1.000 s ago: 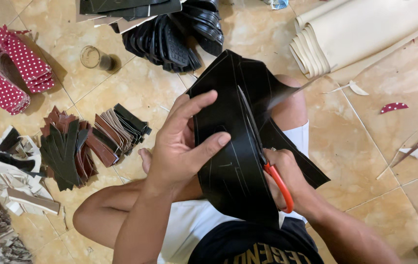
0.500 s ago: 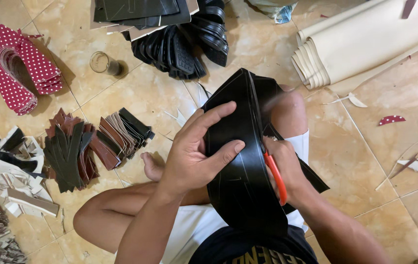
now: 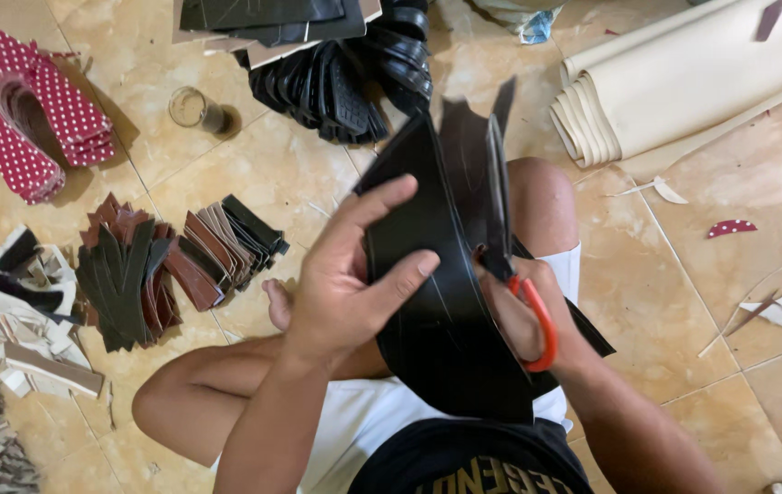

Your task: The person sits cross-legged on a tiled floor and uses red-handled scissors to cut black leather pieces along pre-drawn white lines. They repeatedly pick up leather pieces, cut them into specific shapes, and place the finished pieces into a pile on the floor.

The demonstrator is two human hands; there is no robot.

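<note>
Cut strips (image 3: 171,265) left of the sheet (image 3: 446,302) — roll (image 3: 684,82) behind, right

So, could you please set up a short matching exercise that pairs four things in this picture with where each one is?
Things:
1. black sheet
2. scissors
3. red dotted fabric
4. cream rolled sheets

Places:
A. on the floor, upper right
B. in the right hand
C. on the floor, upper left
D. under the left hand, above the lap

Pairs: 1-D, 2-B, 3-C, 4-A
</note>
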